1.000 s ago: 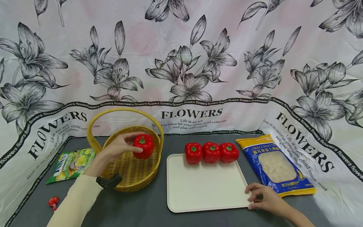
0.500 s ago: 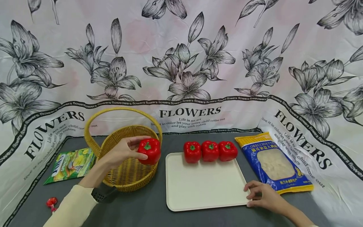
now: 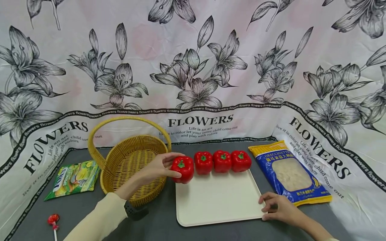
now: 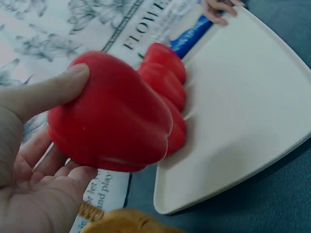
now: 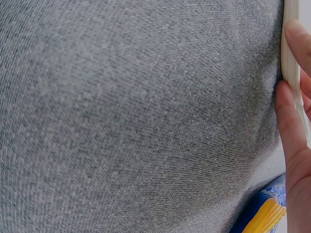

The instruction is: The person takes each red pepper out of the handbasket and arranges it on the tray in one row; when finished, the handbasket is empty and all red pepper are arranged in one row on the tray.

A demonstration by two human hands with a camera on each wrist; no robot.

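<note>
My left hand [image 3: 158, 167] holds a red toy bell pepper [image 3: 183, 170] with a green stem over the back left corner of a cream tray [image 3: 218, 201]. In the left wrist view the thumb presses one side of this pepper [image 4: 112, 116], with the fingers around the other. Three similar red bell peppers [image 3: 222, 161] stand in a row along the tray's back edge, just right of the held one. My right hand [image 3: 278, 208] grips the tray's right edge near the front corner. The right wrist view shows the fingers on the tray's rim [image 5: 290, 63].
A yellow wicker basket [image 3: 120, 159] with a tall handle stands left of the tray. Farther left lie a green snack packet [image 3: 75, 177] and a red lollipop [image 3: 53, 219]. A blue and yellow pasta bag [image 3: 291, 174] lies to the right. A flower-printed cloth [image 3: 187, 80] hangs behind.
My left hand has carried the bell pepper rightward, from above the basket to the tray's back left corner. My right hand keeps its place at the tray's edge.
</note>
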